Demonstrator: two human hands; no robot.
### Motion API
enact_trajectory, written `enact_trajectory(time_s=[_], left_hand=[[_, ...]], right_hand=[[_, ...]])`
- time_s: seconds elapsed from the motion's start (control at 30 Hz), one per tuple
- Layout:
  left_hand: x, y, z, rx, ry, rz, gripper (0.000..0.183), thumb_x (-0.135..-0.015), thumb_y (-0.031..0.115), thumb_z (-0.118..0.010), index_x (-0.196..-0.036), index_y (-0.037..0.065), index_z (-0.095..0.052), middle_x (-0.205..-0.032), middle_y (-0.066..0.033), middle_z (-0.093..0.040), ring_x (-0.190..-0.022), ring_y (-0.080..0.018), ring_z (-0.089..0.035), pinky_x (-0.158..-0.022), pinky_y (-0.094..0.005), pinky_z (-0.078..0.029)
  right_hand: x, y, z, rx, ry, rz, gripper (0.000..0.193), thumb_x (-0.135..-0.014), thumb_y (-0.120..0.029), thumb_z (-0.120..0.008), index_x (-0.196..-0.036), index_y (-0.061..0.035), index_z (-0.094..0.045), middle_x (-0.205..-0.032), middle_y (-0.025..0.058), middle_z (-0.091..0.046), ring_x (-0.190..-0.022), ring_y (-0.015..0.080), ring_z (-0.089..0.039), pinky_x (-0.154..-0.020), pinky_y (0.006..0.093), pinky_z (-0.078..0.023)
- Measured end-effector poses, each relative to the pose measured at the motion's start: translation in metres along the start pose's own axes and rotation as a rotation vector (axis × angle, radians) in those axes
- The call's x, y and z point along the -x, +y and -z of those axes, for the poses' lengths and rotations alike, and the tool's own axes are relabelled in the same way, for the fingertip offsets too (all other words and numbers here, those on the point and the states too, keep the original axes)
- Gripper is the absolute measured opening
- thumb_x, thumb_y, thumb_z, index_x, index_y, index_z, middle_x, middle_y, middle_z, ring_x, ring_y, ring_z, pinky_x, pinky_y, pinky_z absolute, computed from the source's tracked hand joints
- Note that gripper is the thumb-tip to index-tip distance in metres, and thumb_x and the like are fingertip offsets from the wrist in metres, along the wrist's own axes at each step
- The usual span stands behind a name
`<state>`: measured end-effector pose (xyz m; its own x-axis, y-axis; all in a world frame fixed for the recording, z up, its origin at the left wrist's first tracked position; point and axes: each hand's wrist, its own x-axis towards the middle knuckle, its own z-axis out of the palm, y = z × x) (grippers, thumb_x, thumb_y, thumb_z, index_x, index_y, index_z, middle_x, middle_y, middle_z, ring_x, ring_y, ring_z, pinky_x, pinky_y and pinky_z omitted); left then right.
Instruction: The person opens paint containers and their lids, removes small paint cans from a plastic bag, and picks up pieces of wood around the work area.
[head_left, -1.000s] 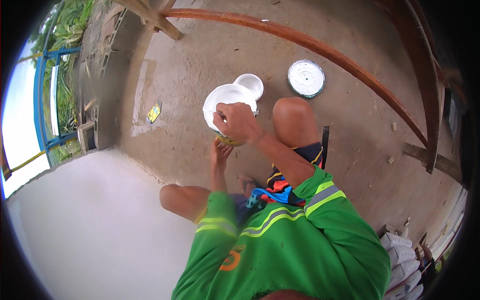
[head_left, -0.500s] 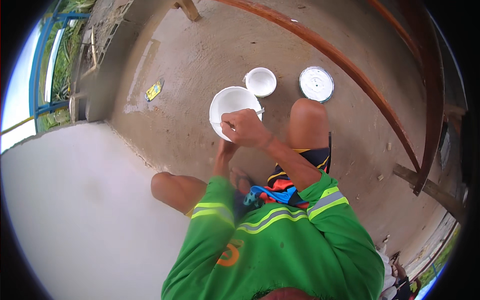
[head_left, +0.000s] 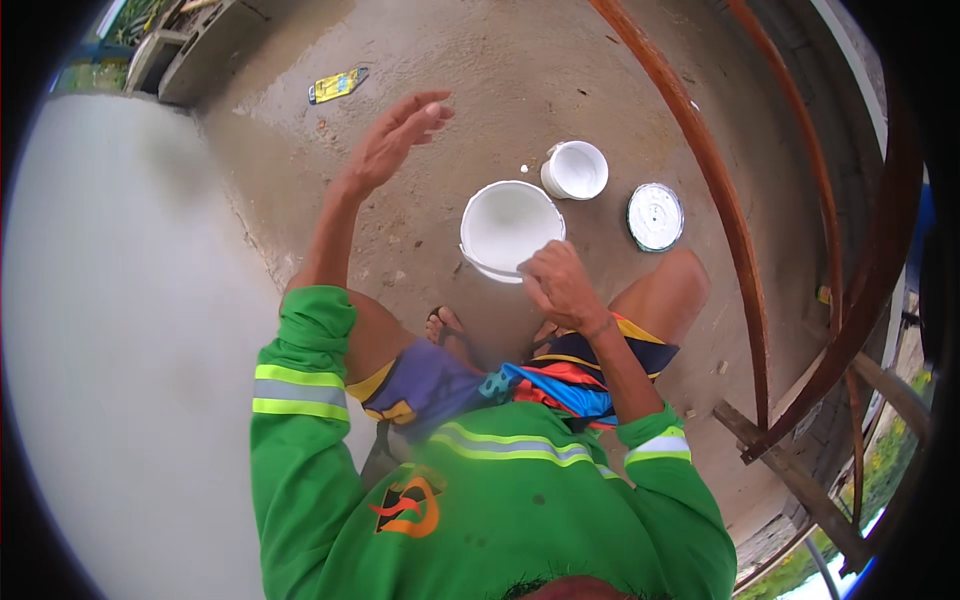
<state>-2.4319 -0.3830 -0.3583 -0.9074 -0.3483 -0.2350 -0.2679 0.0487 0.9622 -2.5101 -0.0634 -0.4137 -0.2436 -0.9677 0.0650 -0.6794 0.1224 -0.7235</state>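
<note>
My left hand (head_left: 398, 142) reaches forward on the left with its fingers stretched out and holds nothing. Just beyond it, apart from the fingers, a yellow packet (head_left: 338, 87) with dark ends lies on the floor. My right hand (head_left: 563, 285) is closed at the near right rim of a large white bucket (head_left: 468, 250). Whatever its fingers grip is hidden. The bucket stands upright on the floor in front of my feet, its inside white. Behind it to the right is a smaller white bucket (head_left: 550, 182), and a round lid smeared white (head_left: 656, 217) lies further right.
A pale grey wall surface (head_left: 120, 330) fills the left side. Reddish-brown curved bars (head_left: 715, 175) rise along the right. Concrete blocks (head_left: 205, 50) stand at the far left. The brown floor (head_left: 430, 50) looks damp, with small bits of debris. My bent knees flank the large bucket.
My left hand has moved from below the large bucket forward and left, opening out. The right hand has drawn back from over the bucket to its near rim. The view has shifted.
</note>
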Motion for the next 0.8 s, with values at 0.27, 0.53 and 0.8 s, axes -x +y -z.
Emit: enact_trajectory(time_s=[0.27, 0.53, 0.8], left_hand=[[-0.010, 0.010, 0.028, 0.136, 0.211, -0.114, 0.059, -0.103, 0.050, -0.040, -0.139, 0.005, -0.049, -0.122, -0.0114, -0.064, -0.116, -0.0214, -0.058, -0.099, -0.0356, -0.045], [-0.010, 0.043, 0.017, 0.137, 0.367, -0.235, 0.051, -0.104, 0.042, -0.041, -0.138, 0.004, -0.049, -0.118, -0.0121, -0.063, -0.113, -0.0227, -0.058, -0.099, -0.0370, -0.044], [0.013, 0.063, 0.028, 0.107, 0.486, -0.228, 0.058, -0.105, 0.048, -0.033, -0.134, 0.003, -0.053, -0.116, -0.0151, -0.066, -0.111, -0.0248, -0.060, -0.098, -0.0386, -0.045]], right_hand=[[0.037, -0.015, -0.020, -0.024, -0.053, -0.224, 0.035, -0.086, -0.010, -0.060, -0.120, -0.0033, -0.063, -0.122, 0.0159, -0.055, -0.120, 0.0333, -0.048, -0.105, 0.0422, -0.037], [-0.029, 0.080, -0.009, -0.301, 0.365, -0.721, 0.039, -0.099, -0.025, -0.049, -0.121, 0.0035, -0.064, -0.120, 0.0194, -0.062, -0.113, 0.0309, -0.055, -0.099, 0.0363, -0.040], [-0.055, 0.083, -0.029, -0.534, 0.349, -0.828, 0.052, -0.102, -0.036, -0.037, -0.114, 0.0045, -0.068, -0.124, 0.0196, -0.061, -0.116, 0.0285, -0.055, -0.102, 0.0341, -0.037]])
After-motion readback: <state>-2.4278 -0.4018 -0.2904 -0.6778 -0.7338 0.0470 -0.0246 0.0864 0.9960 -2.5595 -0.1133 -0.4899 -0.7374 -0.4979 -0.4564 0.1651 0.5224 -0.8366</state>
